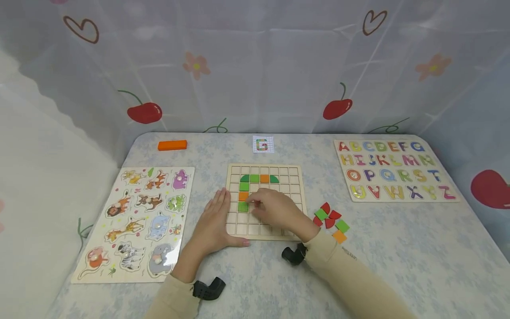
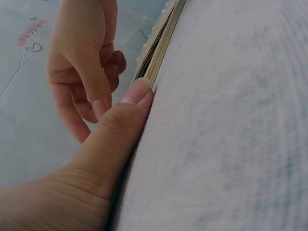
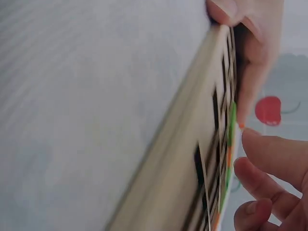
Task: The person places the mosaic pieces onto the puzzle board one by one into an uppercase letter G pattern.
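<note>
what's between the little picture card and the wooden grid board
Just bare patterned tabletop: the head view shows nothing lying between the picture card and the grid board.

A play corner; alphabet puzzle [image 1: 394, 171], cherry-patterned backdrop [image 1: 247, 88].

Head pic softly lit, w/ glare on animal puzzle [image 1: 137, 213], wrist pics dimmer, tablecloth [image 2: 231, 120] blurry in both

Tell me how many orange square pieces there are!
3: one orange square piece in the grid board's top row of pieces, another in the left column, and a loose one on the table, right of the board. The right hand may hide more.
</note>
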Available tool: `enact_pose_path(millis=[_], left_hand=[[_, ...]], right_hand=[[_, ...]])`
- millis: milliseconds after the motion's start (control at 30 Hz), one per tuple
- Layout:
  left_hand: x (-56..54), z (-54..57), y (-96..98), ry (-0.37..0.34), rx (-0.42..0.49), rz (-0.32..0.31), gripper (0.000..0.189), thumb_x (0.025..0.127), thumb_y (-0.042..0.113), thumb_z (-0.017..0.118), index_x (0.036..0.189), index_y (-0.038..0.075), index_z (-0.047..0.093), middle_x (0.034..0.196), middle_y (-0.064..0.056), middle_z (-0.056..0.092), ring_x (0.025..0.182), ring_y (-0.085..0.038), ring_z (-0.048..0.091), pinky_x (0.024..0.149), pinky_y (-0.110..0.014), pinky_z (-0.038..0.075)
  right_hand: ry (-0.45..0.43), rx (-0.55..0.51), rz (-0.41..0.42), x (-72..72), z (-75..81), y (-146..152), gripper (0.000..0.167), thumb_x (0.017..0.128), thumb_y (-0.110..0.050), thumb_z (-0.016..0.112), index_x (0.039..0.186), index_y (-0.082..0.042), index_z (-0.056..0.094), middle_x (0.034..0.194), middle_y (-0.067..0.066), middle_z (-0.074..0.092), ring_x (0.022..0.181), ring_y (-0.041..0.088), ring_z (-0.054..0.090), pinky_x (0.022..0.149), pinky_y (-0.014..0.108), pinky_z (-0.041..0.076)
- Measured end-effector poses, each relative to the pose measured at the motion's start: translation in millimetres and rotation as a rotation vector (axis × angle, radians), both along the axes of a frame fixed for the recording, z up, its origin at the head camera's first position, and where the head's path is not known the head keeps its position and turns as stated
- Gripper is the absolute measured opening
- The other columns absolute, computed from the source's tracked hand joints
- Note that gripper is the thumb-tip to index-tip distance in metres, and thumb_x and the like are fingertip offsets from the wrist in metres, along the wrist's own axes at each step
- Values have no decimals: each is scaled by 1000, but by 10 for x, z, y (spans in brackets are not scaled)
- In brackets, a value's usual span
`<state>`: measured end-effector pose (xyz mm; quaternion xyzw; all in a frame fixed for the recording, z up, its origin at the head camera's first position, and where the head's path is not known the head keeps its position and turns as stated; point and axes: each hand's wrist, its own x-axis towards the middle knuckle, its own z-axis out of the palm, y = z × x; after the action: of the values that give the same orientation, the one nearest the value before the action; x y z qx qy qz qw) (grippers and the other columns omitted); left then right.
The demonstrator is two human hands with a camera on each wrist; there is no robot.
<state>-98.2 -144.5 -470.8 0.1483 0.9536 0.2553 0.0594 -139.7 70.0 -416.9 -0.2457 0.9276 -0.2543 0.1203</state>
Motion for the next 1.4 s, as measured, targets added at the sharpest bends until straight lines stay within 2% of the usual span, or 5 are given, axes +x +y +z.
enact_pose_path(millis=[267, 467, 667, 1133, 1400], left_hand=[[-4, -2, 13, -22, 8, 21, 151, 51, 77, 82, 158, 2, 7, 168, -11, 4, 157, -25, 2, 127, -46, 10], [-8, -18, 15, -27, 1, 25, 152, 50, 80, 80, 159, 3, 7, 168, -10, 2, 157, -25, 1, 127, -45, 9], [-10, -30, 10, -24, -1, 21, 152, 50, 80, 80, 159, 4, 6, 168, -10, 1, 157, -25, 0, 128, -45, 9], [-9, -36, 7, -20, 6, 18, 152, 51, 83, 77, 159, 3, 7, 168, -12, 2, 157, -26, 1, 127, -47, 9], [-14, -21, 11, -16, -1, 17, 151, 52, 82, 78, 159, 3, 7, 168, -11, 2, 157, -26, 1, 127, -47, 10]], right_hand=[[-57, -4, -167, 36, 138, 681, 28, 96, -21, 66, 123, -18, 67, 101, -4, 62, 78, 15, 53, 67, 29, 46], [-61, 31, -258, 86, 120, 1284, 30, 95, -17, 66, 125, -14, 65, 106, 5, 64, 69, 17, 49, 62, 29, 44], [-89, 59, -309, 185, 93, 1689, 31, 95, -14, 66, 125, -10, 65, 108, 9, 65, 72, 17, 50, 64, 28, 46], [-136, 39, -297, 212, 40, 1793, 33, 94, -9, 65, 127, -8, 63, 103, 7, 62, 70, 17, 48, 61, 28, 44], [-147, 60, -325, 248, 13, 1846, 29, 93, -17, 69, 121, -10, 66, 106, 7, 64, 87, 20, 54, 72, 31, 50]])
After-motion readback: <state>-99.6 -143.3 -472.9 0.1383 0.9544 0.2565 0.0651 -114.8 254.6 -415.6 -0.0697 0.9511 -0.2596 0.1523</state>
